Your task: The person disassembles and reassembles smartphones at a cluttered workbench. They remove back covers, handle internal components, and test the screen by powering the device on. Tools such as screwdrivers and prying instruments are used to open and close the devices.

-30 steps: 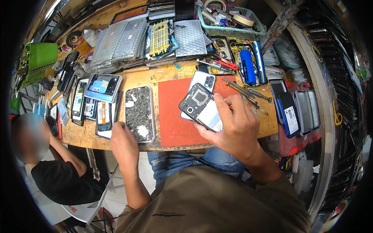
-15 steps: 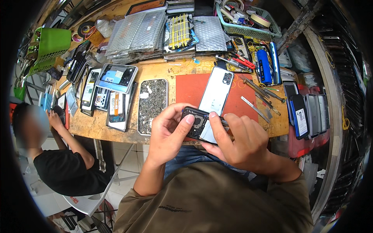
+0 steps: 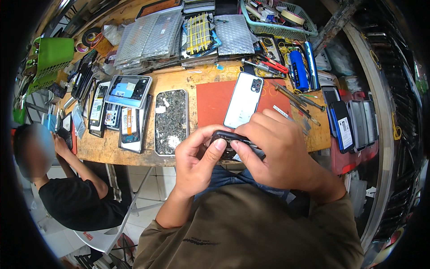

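With thumb and fingers, my left hand is closed round the left end of an opened black phone, held tilted at the table's front edge. My right hand is closed at the other end, its thumb pressed on the phone near the upper edge. Its fingers curl behind and hide much of that side. A thin dark item shows below the right fingers, too covered to name. Just beyond the hands, a white phone back cover with a camera block lies on a red mat.
Left of the mat sits a tray of small grey bits, then stacked phones. Screwdrivers and a blue cylinder lie right. Bubble-wrapped packs and a basket stand behind. Another person sits left.
The phone has tipped so its edge shows more and its inside less. My right hand has turned, its thumb now on the phone's upper edge. The view has shifted slightly.
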`<state>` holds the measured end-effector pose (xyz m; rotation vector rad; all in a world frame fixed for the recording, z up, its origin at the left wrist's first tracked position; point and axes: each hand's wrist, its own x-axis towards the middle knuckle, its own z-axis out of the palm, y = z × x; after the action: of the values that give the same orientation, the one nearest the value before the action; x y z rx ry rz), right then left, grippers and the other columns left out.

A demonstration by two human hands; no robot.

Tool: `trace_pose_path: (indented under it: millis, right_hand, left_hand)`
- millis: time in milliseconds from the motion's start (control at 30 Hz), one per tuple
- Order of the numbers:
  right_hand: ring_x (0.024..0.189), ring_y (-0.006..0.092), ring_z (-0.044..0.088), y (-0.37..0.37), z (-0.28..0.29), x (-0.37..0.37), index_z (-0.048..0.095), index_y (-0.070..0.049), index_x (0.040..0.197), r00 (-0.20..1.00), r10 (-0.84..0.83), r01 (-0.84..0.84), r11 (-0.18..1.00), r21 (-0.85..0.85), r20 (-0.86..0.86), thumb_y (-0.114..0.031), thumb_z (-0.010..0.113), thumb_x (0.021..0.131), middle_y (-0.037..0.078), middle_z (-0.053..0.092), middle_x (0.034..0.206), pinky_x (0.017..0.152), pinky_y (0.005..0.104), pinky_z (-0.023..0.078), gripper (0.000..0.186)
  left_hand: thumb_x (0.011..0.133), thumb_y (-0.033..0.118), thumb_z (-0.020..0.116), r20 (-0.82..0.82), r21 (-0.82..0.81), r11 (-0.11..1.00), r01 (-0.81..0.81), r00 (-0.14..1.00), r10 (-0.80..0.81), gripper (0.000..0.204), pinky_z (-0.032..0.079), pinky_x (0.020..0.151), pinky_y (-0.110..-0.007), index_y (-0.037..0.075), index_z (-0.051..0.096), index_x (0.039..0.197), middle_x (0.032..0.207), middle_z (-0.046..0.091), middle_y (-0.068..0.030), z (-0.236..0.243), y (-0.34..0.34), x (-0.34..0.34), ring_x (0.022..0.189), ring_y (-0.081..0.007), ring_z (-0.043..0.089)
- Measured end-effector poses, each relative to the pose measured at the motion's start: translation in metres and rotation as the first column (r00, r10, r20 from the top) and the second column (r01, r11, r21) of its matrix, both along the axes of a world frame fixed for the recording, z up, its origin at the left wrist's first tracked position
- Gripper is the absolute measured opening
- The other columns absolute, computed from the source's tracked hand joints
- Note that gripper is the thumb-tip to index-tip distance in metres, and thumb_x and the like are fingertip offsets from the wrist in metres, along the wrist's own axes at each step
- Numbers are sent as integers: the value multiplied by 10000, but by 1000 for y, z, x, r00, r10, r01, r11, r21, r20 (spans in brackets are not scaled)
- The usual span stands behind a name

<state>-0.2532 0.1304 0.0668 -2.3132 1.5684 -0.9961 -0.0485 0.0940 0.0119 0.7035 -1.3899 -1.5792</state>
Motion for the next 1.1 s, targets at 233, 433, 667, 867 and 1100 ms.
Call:
trace_pose_path:
  millis: [233,433,667,867,1100]
  right_hand:
    - [825,347,657,0,2,1,652,-52,942,992,-11,-2,994,107,124,-130,733,896,121,642,866,685,496,512,122]
    - [803,349,653,0,0,3,641,-50,912,990,-32,20,996,87,138,-129,739,869,123,631,835,665,500,508,133]
    - [743,357,632,-1,-3,7,606,-49,861,983,-43,30,997,76,180,-112,734,833,125,602,782,625,504,495,146]
    - [741,352,634,0,-2,9,594,-51,844,982,-55,41,996,81,182,-124,736,824,122,597,773,619,501,494,161]
    - [735,347,642,0,-4,6,614,-42,833,984,-85,75,995,66,157,-134,756,813,120,623,776,625,480,492,170]
  left_hand:
    - [1111,104,639,-119,64,998,-10,993,18,230,544,951,-283,-42,659,1287,1177,746,-83,-8,1,-7,1067,-113,679]
    - [1103,114,643,-98,53,998,-24,995,29,202,535,944,-278,-21,664,1252,1181,738,-79,-10,3,-9,1062,-100,662]
    - [1100,147,663,-40,6,997,-76,996,76,212,527,908,-264,-17,664,1235,1139,725,-63,-11,6,-12,1018,-91,649]
    - [1104,160,664,-11,-16,995,-98,995,98,224,522,900,-260,-21,656,1234,1118,710,-56,-9,10,-12,1013,-88,636]
    - [1118,133,625,-30,-9,998,-64,998,63,211,532,940,-276,-33,654,1246,1174,721,-83,-7,9,-14,1055,-107,654]
